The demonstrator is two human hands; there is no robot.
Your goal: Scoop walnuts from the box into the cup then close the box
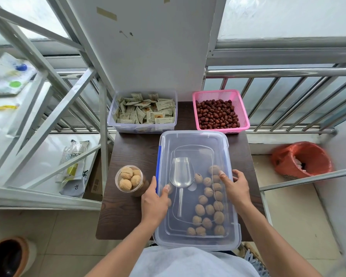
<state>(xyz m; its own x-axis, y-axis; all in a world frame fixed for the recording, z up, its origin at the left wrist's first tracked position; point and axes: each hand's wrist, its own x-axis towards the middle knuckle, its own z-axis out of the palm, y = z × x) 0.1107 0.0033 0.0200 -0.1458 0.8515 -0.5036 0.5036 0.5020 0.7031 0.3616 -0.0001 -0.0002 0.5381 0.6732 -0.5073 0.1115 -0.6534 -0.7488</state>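
A clear plastic box (196, 239) stands on the dark table, covered by its clear lid (194, 140). Through the lid I see several walnuts (208, 200) and a clear scoop (181, 174) lying inside. My left hand (154, 200) grips the lid's left edge by the blue clasp (158, 168), thumb on top. My right hand (237, 188) holds the lid's right edge, fingers pressing on top. Left of the box stands a clear cup (129, 179) filled with walnuts.
At the table's back stand a clear tub of snack packets (142, 111) and a pink basket of red dates (220, 111). A metal railing (288, 72) runs behind. A red-lined bin (302, 159) sits on the floor at right. Metal shelving (48, 108) is left.
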